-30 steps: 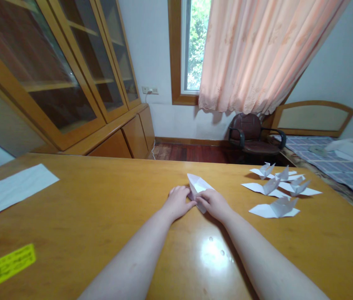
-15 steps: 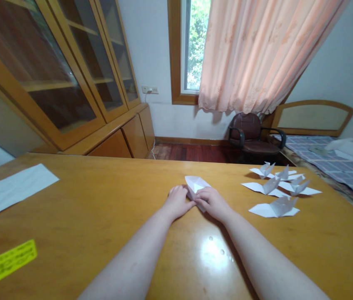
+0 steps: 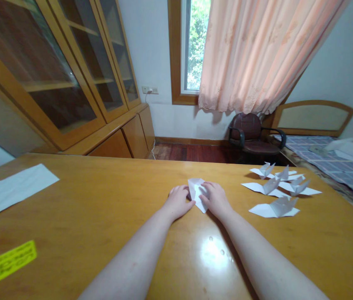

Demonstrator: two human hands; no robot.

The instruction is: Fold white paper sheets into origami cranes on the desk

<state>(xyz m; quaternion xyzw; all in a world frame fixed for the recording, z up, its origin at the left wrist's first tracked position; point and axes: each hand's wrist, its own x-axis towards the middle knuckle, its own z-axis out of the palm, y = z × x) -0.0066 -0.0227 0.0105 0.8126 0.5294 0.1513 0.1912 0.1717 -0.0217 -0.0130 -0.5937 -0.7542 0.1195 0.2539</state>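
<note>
A small folded piece of white paper [image 3: 198,200] lies on the table between my hands, with a pointed end towards me. My left hand [image 3: 179,201] grips its left edge, thumb at the near side and fingers curled behind. From the right, my right hand [image 3: 216,201] holds the paper's upper right part, fingers bent over it and thumb on its face. The fingertips of my left hand are partly hidden.
Several folded paper birds [image 3: 275,207] stand at the right of the wooden table [image 3: 101,200]. A white paper sheet [image 3: 13,189] and a yellow label [image 3: 6,266] lie at the left. Beyond the table are a chair [image 3: 253,133], a glass-door cabinet [image 3: 82,83] and a bed [image 3: 320,154].
My right hand has shifted slightly right and up along the paper, its thumb now further from my left thumb. The paper's lit face shows more. My left hand has hardly moved.
</note>
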